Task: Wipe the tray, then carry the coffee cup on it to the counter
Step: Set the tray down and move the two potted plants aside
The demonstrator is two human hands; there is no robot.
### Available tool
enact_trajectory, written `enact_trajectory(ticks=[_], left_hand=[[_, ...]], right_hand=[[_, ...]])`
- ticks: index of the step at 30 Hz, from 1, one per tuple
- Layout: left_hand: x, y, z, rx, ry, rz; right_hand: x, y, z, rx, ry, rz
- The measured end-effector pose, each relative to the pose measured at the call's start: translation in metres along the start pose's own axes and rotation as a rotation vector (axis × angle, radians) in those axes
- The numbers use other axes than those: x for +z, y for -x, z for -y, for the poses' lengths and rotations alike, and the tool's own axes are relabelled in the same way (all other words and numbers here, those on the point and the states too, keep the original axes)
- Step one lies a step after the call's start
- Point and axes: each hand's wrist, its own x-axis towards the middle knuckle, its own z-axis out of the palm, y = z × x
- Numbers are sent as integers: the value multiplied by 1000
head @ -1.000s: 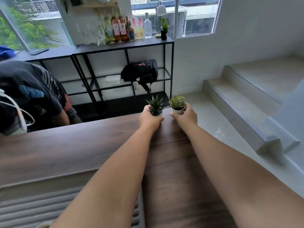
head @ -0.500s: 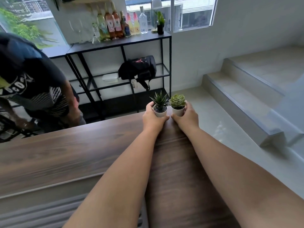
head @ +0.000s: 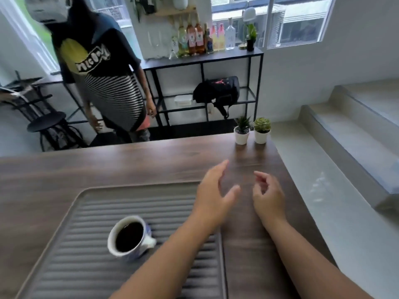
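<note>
I see my left hand (head: 212,190) over the desk (head: 151,160) with its fingers (head: 220,167) released and spread, holding nothing, and my right hand (head: 267,195) beside it with fingers (head: 260,175) loosely curled and empty. The coffee cup (head: 129,237) stands on the ribbed tray (head: 86,266), down-left of my left fingers. Two potted plants (head: 251,130) sit well beyond both sets of fingers.

Soft daylight from the windows (head: 298,22); whole view slightly motion-blurred, with wide-angle bending at the edges.
</note>
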Motion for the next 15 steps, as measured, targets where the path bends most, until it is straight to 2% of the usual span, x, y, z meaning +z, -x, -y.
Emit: enact_trajectory(ticks=[3,7,11,13,15], left_hand=[[-43,100,6,93,-6,-1],[-125,188,51,100,-190,-295],[-201,236,99,-94,-403,-564],[-233,248,125,-243,-600,-604],[-256,258,147,-409,-690,-585]], right_hand=[[-11,44,2,-63,26,64],[-24,99,7,-98,58,251],[-31,146,18,-183,178,385],[-34,164,24,-238,243,398],[-37,178,26,-243,322,405]])
